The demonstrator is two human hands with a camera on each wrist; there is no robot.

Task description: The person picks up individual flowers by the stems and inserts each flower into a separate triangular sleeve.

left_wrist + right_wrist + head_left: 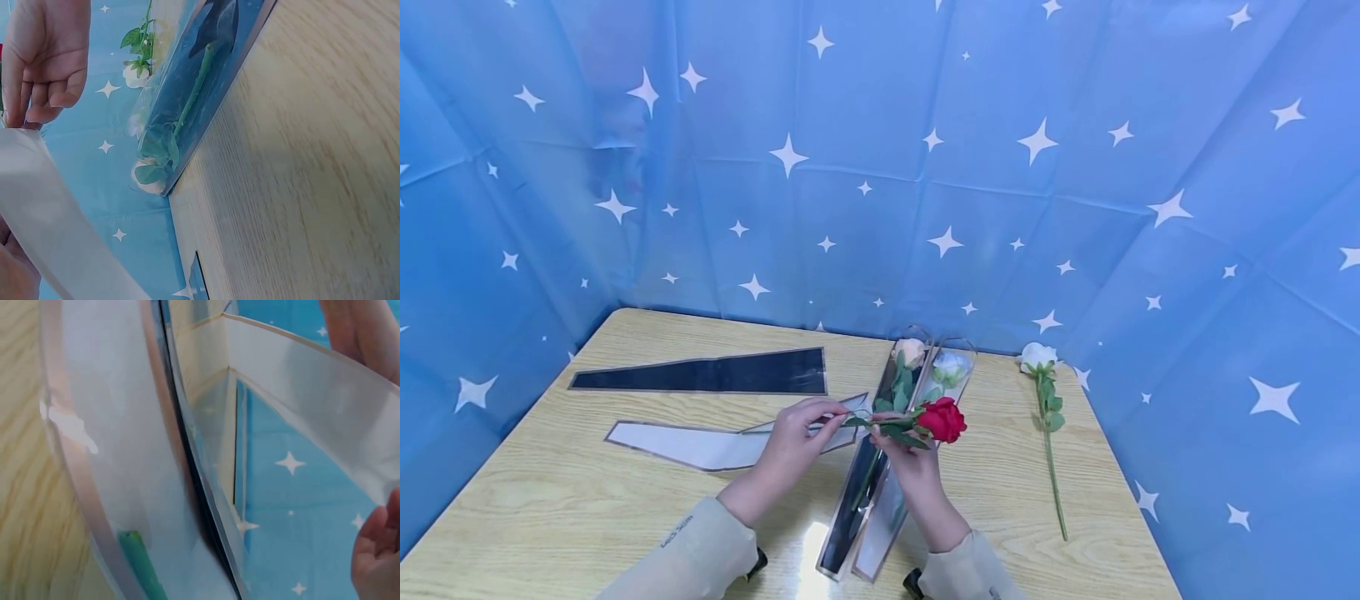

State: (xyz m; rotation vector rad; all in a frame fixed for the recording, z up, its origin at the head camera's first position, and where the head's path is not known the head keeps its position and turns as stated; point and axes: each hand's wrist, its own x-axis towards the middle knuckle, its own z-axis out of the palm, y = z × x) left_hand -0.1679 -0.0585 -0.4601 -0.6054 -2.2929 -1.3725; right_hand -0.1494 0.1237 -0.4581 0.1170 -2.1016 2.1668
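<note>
A red rose (943,419) lies sideways in my right hand (913,467), which grips its stem below the bloom. That stem runs left toward my left hand (801,437), whose thumb and fingers pinch the mouth of a white flower sleeve (685,446). In the left wrist view the sleeve (56,219) stretches from the right fingertips (34,115) down past the left hand (15,269). Curled right fingers (375,540) show at the edge of the right wrist view, below the sleeve (312,369). Much of the rose stem is hidden by the hands and sleeve.
Under the hands lie two sleeved roses, a cream one (910,352) in a black sleeve and a pale blue one (950,365) in a white sleeve. A black flat sleeve (722,372) is at the back left. A loose white rose (1037,357) rests at the right.
</note>
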